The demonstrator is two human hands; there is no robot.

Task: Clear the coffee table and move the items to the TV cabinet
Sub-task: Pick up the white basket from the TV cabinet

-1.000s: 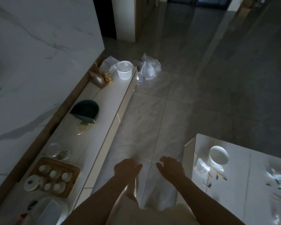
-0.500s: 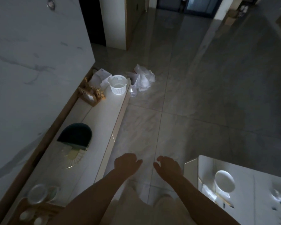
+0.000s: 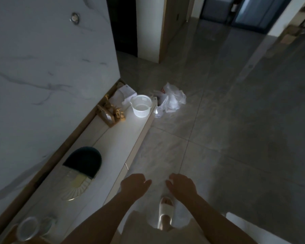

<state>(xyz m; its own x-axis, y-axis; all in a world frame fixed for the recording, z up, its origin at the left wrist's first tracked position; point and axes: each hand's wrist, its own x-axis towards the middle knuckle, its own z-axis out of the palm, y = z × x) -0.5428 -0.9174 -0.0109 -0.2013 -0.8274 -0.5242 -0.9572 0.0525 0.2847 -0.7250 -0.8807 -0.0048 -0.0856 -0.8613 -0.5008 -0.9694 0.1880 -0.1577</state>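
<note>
Pretty dim room, so details are a bit murky. The person has both arms stretched out low over the grey tiled floor [image 3: 218, 120]. The left hand [image 3: 133, 184] has its fingers curled loosely under, and nothing shows in it. The right hand [image 3: 180, 184] is curled the same way, but there is a small pale bit right at its fingertips [image 3: 170, 181]; can't tell whether that is something pinched or only a bright patch of floor behind. The two hands sit close together, with a small gap between them.

Just to the left of the left fingers runs the long white TV cabinet [image 3: 120, 143], set against a marble-look wall [image 3: 42, 67]. On it, left of the fingers and a little beyond them, stands a dark green fan-shaped ornament [image 3: 83, 161] with a pale ribbed base. Well beyond the fingers, at the far end of the cabinet, sit a white slotted basket [image 3: 141, 105], a small wooden decoration [image 3: 111, 113] and some paper. A crumpled white plastic bag [image 3: 171, 99] lies on the floor just past that end.

Nearer than the fingers, at the bottom left, there is a round glass lid or dish [image 3: 27, 228]. Below the right hand a foot in a white slipper [image 3: 165, 215] shows. A corner of the white coffee table [image 3: 239, 219] peeks in at the bottom right, behind the right forearm.
</note>
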